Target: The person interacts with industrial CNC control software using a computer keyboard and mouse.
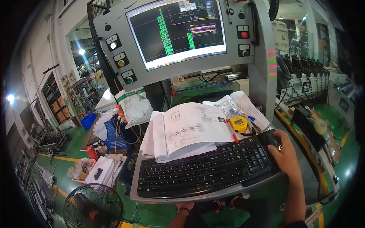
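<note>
My right hand [286,152] rests on a black computer mouse [271,140] at the right end of the tray, thumb along its near side and fingers curled around the far side. Just left of it lies a black keyboard [197,171]. An open book of printed drawings [194,127] lies across the keyboard's upper part. Below the tray's front edge, only the wrist end of my left hand [185,206] shows; its fingers are hidden under the tray. Above stands a machine panel whose screen [176,34] displays green blocks and line drawings on black.
A yellow tape measure [238,124] and a red pen [233,133] lie beside the book. Buttons flank the screen, including a red one [244,34]. A black fan [94,207] stands at lower left, near a blue basket [116,136] and a white plastic bag [134,107].
</note>
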### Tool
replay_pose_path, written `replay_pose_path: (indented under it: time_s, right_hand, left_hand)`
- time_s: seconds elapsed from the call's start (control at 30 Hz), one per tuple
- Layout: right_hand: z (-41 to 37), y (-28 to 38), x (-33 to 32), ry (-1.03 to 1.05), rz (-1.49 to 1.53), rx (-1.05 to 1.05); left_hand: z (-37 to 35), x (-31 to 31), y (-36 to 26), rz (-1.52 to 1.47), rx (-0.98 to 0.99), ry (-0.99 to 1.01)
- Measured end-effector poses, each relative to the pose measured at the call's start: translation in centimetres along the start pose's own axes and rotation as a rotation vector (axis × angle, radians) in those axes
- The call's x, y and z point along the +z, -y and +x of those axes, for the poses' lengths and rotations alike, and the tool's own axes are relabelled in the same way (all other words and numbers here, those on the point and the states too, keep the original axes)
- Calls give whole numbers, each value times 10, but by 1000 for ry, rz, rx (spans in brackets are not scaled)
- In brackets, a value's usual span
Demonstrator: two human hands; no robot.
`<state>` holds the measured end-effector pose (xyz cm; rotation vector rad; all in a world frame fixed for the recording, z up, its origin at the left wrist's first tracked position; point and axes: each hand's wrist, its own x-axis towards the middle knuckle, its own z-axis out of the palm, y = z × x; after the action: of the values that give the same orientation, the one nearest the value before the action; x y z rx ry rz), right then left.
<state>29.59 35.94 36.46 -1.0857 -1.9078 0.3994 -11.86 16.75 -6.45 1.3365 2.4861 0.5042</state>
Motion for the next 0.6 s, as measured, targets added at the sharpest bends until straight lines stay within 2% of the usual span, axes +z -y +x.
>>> replay_pose_path:
  time_s: [0.17,0.37,0.47,0.57,0.6]
  right_hand:
    - [-1,2,-1,-7,1,5]
    - [-1,-3,-1,-22,-21,-87]
    - [-1,0,-2,-15,-14,-86]
    - [-1,5,-3,3,37,64]
    - [-2,3,-2,-5,32,42]
  left_hand:
    - [-1,0,-3,11,-14,-19]
    - [2,7,3,19,-15,-28]
    - [5,13,8,53,16,-102]
    - [2,7,3,-25,23,-101]
    - [1,8,3,-9,21,-101]
